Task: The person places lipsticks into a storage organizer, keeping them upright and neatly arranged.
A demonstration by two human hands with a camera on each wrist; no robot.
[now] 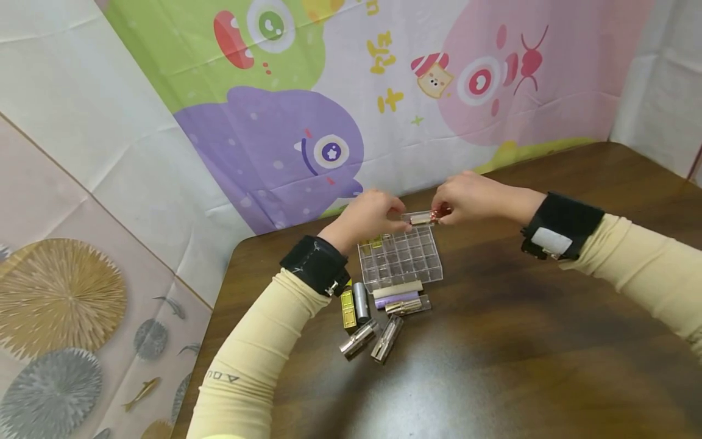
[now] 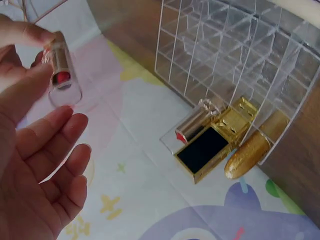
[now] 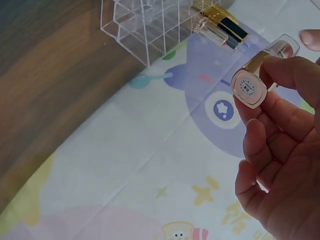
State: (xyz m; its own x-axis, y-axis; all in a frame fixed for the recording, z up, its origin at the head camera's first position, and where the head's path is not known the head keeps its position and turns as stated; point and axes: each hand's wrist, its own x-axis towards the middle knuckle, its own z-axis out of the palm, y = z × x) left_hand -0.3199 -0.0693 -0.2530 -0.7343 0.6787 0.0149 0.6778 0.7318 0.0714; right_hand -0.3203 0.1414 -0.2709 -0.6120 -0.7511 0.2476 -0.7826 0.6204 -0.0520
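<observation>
A dark wooden table [image 1: 548,341] is standing against a wall where a bright cartoon monster cloth [image 1: 340,91] is hanging. Soft light is glaring off the tabletop, and a sheet with fan patterns [image 1: 60,317] is lying at the left.

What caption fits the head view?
Both hands hold a lipstick over a clear organizer.
</observation>
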